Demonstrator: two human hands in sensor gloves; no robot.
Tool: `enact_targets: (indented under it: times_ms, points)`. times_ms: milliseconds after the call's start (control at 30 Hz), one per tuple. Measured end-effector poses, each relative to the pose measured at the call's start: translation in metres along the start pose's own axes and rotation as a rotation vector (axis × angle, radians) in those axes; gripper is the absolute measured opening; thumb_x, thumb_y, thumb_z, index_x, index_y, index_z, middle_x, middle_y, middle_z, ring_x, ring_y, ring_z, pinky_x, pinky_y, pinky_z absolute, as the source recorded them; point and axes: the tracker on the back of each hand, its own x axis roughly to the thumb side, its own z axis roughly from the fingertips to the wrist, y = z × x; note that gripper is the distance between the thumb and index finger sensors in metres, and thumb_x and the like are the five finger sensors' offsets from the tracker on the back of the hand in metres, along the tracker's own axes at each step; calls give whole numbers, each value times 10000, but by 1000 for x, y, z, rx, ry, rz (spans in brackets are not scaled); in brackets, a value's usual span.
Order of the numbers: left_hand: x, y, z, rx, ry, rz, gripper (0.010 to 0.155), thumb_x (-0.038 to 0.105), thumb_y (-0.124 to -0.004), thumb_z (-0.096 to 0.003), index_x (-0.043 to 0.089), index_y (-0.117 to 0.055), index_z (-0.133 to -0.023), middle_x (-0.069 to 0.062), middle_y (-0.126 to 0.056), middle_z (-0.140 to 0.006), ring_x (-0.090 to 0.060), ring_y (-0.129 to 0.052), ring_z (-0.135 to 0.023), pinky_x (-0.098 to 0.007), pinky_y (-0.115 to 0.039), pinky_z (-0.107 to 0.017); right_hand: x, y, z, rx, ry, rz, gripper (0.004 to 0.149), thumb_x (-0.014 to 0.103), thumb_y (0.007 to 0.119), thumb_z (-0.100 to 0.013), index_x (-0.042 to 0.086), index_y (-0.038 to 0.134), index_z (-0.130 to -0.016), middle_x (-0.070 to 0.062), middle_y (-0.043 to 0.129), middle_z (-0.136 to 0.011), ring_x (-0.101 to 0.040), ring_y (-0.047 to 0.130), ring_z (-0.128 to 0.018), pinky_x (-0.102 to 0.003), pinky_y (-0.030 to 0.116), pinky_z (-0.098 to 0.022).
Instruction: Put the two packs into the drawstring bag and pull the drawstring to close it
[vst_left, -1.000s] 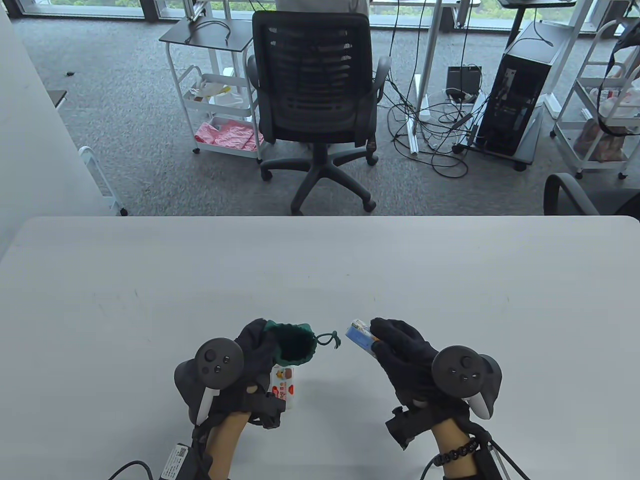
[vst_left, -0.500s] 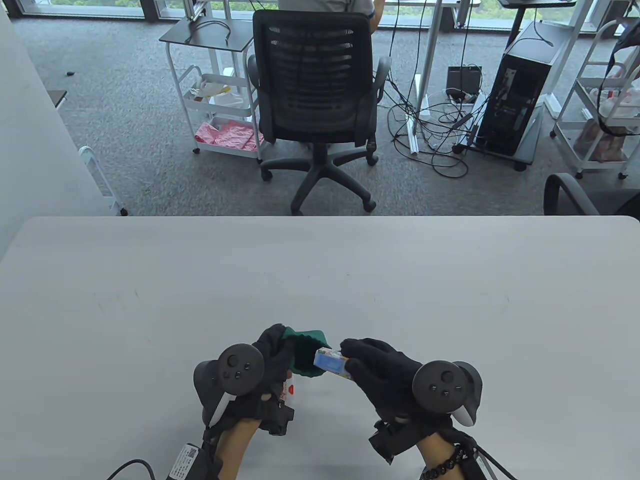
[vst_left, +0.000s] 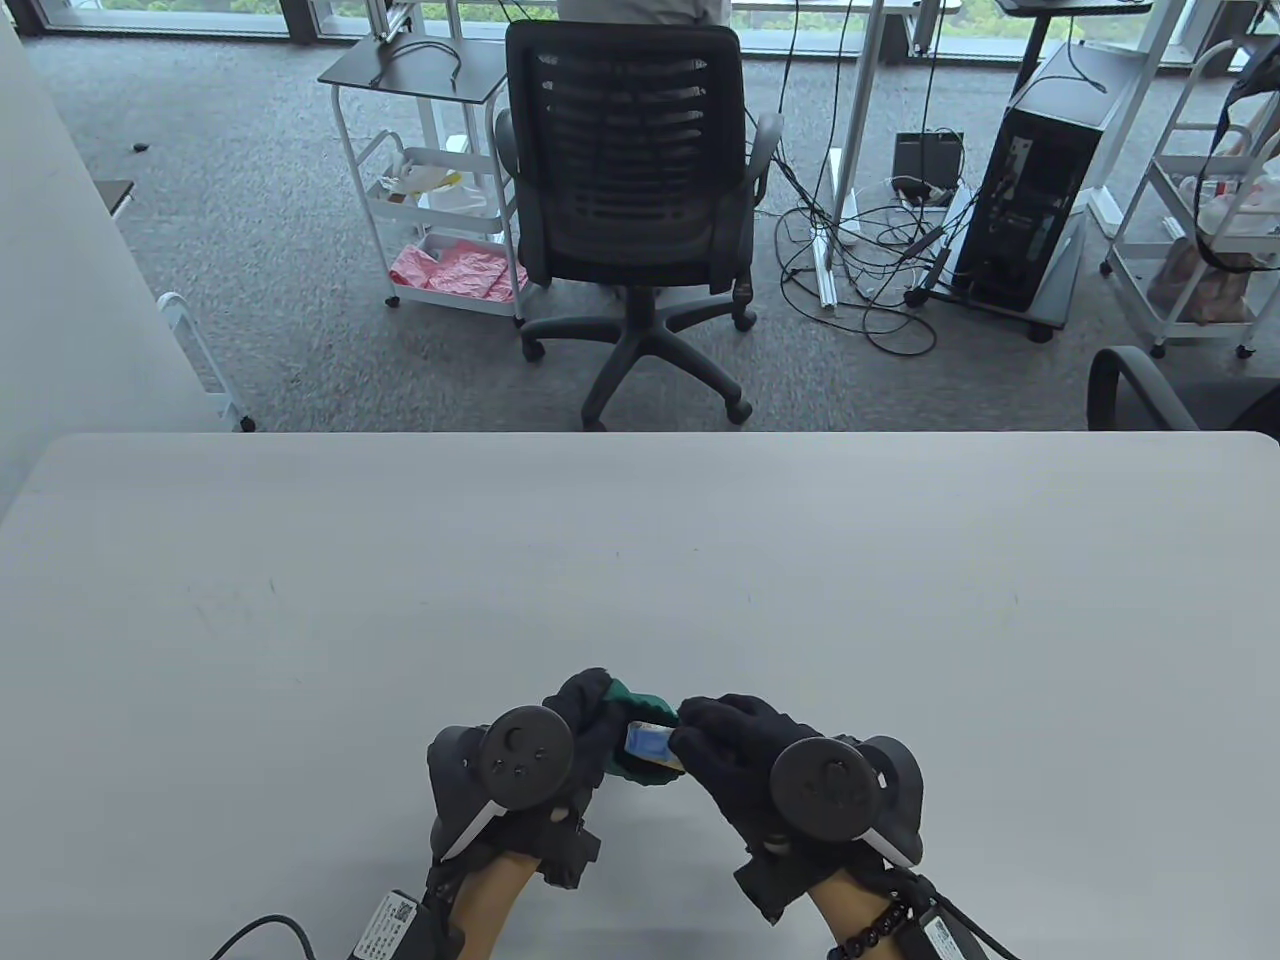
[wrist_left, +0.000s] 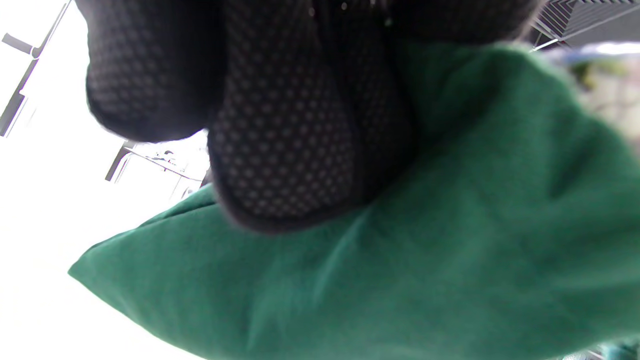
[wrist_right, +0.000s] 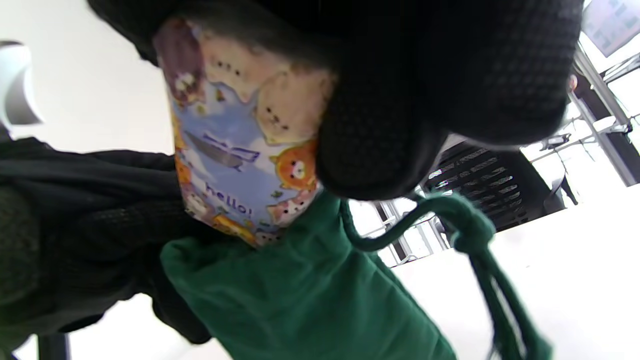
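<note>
1. The left hand (vst_left: 575, 730) grips the green drawstring bag (vst_left: 640, 735) above the bench (vst_left: 640, 560), its mouth facing right.
2. The right hand (vst_left: 730, 750) pinches the blue cartoon-print pack (vst_left: 650, 742), its long axis pointing left into the mouth; the leading end sits at the rim.
3. The drawstring (wrist_right: 465, 230) hangs loose and knotted beside the right fingers (wrist_right: 380, 130).
4. The second pack is not visible.

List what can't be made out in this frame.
- Second pack: not visible in any view; possibly under the left hand.
- Bag mouth: table view, covered by both hands.
- How deep the blue pack sits: right wrist view, right hand covers its upper end.
</note>
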Motion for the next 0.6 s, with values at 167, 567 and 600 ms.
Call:
enact_targets:
  times_ms: [167, 567, 600]
  points:
    - [3, -1, 0, -10, -16, 7, 467, 438, -804, -489, 131, -849, -838, 21, -1086, -513, -112, -1145, -281, -356, -978, -329, 8, 0, 1, -19, -9, 107, 541, 548, 720, -490, 118, 940, -735, -158, 1002, -652, -183, 1094, -292, -335, 967, -210]
    - [12, -6, 2, -52, -44, 47, 463, 450, -803, -489, 134, -861, -822, 38, -1085, -474, -97, -1139, -251, -345, -980, -315, 19, 1, 4, -63, 17, 245, 661, 649, 697, -415, 113, 967, -693, -155, 1027, -596, -159, 1100, -245, -315, 972, -170]
    - [11, -6, 2, -55, -42, 53, 462, 451, -802, -488, 135, -862, -820, 39, -1085, -473, -94, -1139, -250, -343, -981, -314, 19, 1, 5, -70, 20, 243, 672, 655, 692, -408, 111, 967, -693, -157, 1028, -593, -160, 1101, -244, -316, 972, -170]
